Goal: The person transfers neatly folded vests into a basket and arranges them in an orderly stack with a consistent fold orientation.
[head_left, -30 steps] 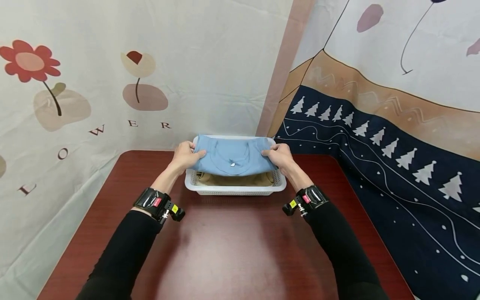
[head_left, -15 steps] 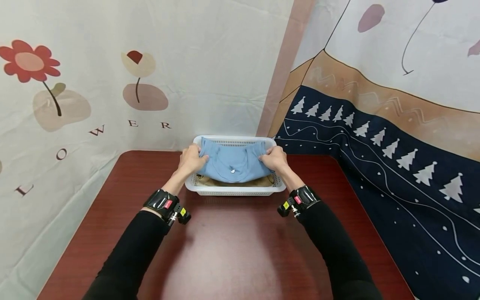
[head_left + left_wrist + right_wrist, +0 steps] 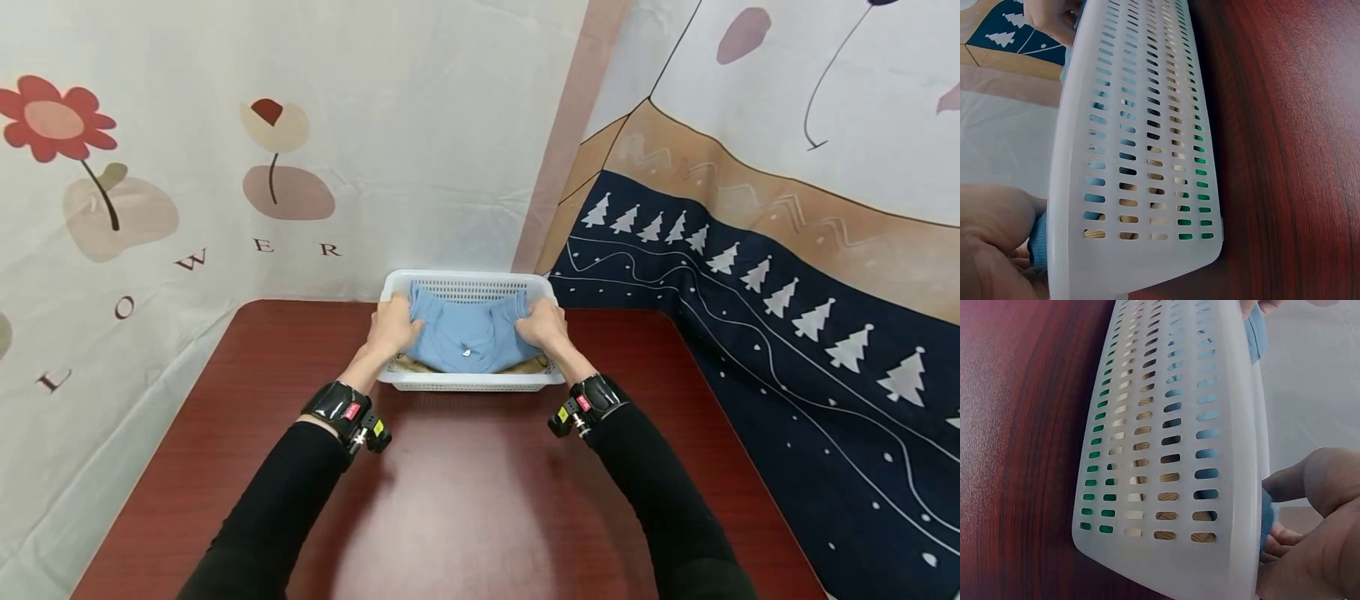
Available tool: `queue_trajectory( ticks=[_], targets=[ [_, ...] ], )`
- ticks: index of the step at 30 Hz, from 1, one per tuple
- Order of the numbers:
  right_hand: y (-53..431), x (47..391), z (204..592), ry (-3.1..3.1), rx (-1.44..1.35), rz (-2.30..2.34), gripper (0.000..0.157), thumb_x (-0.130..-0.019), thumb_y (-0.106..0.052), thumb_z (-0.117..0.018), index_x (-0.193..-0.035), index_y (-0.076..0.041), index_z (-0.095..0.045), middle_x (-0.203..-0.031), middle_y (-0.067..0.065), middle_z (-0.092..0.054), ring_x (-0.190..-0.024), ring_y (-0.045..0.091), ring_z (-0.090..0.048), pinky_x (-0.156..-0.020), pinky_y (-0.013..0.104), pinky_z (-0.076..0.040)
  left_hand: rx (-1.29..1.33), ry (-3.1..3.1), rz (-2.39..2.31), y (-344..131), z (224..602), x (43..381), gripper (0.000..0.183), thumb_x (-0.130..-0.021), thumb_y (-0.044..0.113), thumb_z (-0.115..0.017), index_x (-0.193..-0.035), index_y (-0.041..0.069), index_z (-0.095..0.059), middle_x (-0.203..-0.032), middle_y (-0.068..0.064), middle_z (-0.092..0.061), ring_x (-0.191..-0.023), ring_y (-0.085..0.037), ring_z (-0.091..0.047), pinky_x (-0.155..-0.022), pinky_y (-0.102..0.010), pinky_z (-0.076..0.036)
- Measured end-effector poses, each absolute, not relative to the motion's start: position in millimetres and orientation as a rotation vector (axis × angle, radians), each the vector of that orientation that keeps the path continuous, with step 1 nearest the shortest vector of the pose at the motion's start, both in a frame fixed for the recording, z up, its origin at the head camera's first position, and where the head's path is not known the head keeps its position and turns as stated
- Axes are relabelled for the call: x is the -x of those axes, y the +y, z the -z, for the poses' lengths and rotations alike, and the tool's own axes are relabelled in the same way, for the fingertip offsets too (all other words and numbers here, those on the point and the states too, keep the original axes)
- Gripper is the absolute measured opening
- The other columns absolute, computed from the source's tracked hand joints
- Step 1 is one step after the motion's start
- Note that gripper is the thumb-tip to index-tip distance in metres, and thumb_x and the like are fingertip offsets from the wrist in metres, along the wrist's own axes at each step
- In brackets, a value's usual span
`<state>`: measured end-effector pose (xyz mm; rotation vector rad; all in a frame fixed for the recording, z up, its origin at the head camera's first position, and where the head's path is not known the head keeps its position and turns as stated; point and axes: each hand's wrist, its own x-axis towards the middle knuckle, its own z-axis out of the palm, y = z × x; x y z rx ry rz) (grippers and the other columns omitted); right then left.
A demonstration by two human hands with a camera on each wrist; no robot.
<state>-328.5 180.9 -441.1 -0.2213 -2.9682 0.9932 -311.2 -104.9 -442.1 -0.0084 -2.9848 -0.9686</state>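
2 hands (image 3: 395, 327) forward (fingers curled)

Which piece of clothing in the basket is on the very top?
The light blue garment is on top. Both hands hold it, and the tan garment only peeks out underneath it.

Head view looks down from above; wrist views sit close at opposite sides; all share white basket (image 3: 471, 383).

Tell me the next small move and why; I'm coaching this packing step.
Probably let go and draw both hands out. The blue shirt already sits inside the basket on the tan garment, with the left hand and right hand gripping its ends.
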Motion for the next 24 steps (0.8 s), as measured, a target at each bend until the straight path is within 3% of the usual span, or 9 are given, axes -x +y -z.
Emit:
queue_trajectory(
  ticks=[4,10,13,24],
  targets=[
    [179,325,440,-2.996,0.179,-0.866,0.036,-0.091,-0.011,-0.059,-0.068,-0.020,-0.033,-0.075,0.001,-0.035,-0.079,0.028,-0.049,-0.077,0.044,-0.050,0.021,-2.988,0.894,-105,442,310,0.046,-0.112,0.018,-0.064,-0.142,-0.015,-0.054,-0.135,-0.043,-0.068,-0.123,-0.061,-0.073,-0.097,-0.064,-0.066],
    [178,324,438,-3.028,0.178,-0.721,0.012,-0.094,-0.011,-0.060,-0.083,-0.009,-0.055,-0.108,0.021,-0.070,-0.095,0.036,-0.064,-0.087,0.051,-0.060,0.033,-2.952,0.744,-105,444,310,0.033,-0.112,0.015,-0.059,-0.129,-0.014,-0.059,-0.122,-0.044,-0.073,-0.109,-0.059,-0.078,-0.085,-0.063,-0.068],
    [178,323,440,-3.038,0.166,-0.675,0.004,-0.095,-0.008,-0.061,-0.094,-0.004,-0.063,-0.121,0.027,-0.075,-0.099,0.039,-0.069,-0.087,0.052,-0.060,0.049,-2.945,0.676,-103,445,309,0.024,-0.112,0.008,-0.055,-0.122,-0.013,-0.062,-0.120,-0.043,-0.074,-0.109,-0.059,-0.078,-0.084,-0.064,-0.068],
    [174,321,451,-3.036,0.027,-0.400,0.021,-0.099,-0.004,-0.068,-0.117,0.004,-0.073,-0.125,0.032,-0.078,-0.115,0.051,-0.078,-0.093,0.061,-0.066,0.118,-2.910,0.393,-92,457,305,0.028,-0.115,-0.004,-0.039,-0.125,-0.016,-0.062,-0.111,-0.035,-0.078,-0.099,-0.055,-0.081,-0.077,-0.061,-0.070]
  ],
)
